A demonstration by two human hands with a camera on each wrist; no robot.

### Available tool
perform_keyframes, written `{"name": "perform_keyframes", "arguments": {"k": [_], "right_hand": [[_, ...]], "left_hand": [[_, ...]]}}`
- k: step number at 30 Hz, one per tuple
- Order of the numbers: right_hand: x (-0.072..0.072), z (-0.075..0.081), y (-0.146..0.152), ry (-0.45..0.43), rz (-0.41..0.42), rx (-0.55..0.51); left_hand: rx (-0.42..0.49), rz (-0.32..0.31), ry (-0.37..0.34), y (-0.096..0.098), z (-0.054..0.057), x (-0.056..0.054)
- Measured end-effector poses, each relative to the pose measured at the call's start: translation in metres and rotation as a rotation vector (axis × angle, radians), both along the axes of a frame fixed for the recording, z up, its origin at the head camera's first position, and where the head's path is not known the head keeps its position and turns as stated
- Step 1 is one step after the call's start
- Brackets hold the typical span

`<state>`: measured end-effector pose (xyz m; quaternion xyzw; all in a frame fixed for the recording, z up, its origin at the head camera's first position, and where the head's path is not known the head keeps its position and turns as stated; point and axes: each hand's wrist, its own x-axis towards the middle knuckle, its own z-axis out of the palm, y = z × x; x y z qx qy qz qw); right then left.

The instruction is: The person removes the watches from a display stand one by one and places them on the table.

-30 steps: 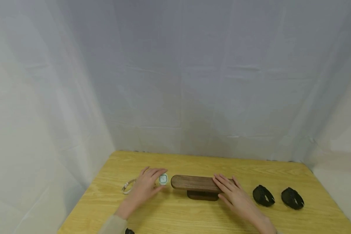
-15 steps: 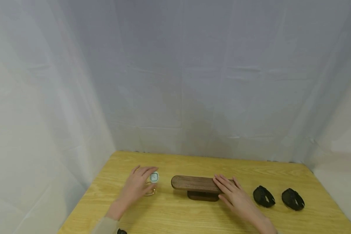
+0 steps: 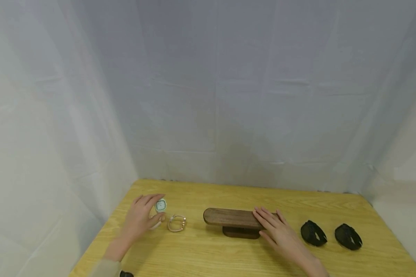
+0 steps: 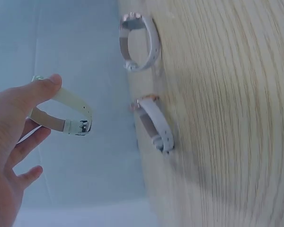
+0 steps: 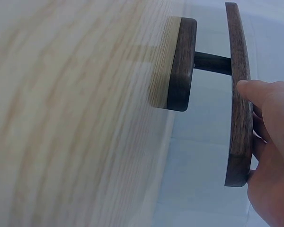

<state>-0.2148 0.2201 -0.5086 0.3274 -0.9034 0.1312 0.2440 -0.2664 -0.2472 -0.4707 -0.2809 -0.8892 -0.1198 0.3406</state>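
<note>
My left hand (image 3: 138, 215), at the left of the table, pinches a wristwatch (image 3: 161, 205) by its case between thumb and fingers. Its square face has a green rim, and the pale buckled strap (image 4: 75, 106) hangs as a closed loop in the left wrist view. Two more pale-strapped watches stand on the table there, an upper watch (image 4: 154, 42) and a lower watch (image 4: 156, 125). My right hand (image 3: 279, 234) holds the right part of a dark wooden watch stand (image 3: 228, 217), fingers across its top bar and thumb (image 5: 251, 90) against the front edge.
Two black watches (image 3: 313, 233) (image 3: 348, 236) stand on the wooden table (image 3: 201, 254) to the right of the stand. One gold-and-white watch (image 3: 176, 223) stands left of it. White cloth (image 3: 208, 96) encloses the table at the back and sides.
My left hand has moved left with the pinched watch, away from the stand. This uncovers the gold-and-white watch on the table. My right hand and the stand keep their places.
</note>
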Motion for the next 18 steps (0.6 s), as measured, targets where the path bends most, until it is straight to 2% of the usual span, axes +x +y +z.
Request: {"name": "perform_keyframes", "arguments": {"k": [11, 18], "right_hand": [[-0.001, -0.002, 0.002, -0.003, -0.016, 0.009], [0.0, -0.001, 0.003, -0.001, -0.013, 0.006]], "left_hand": [[0.029, 0.056, 0.011, -0.034, 0.004, 0.006], [0.055, 0.116, -0.06, -0.049, -0.001, 0.009]]}}
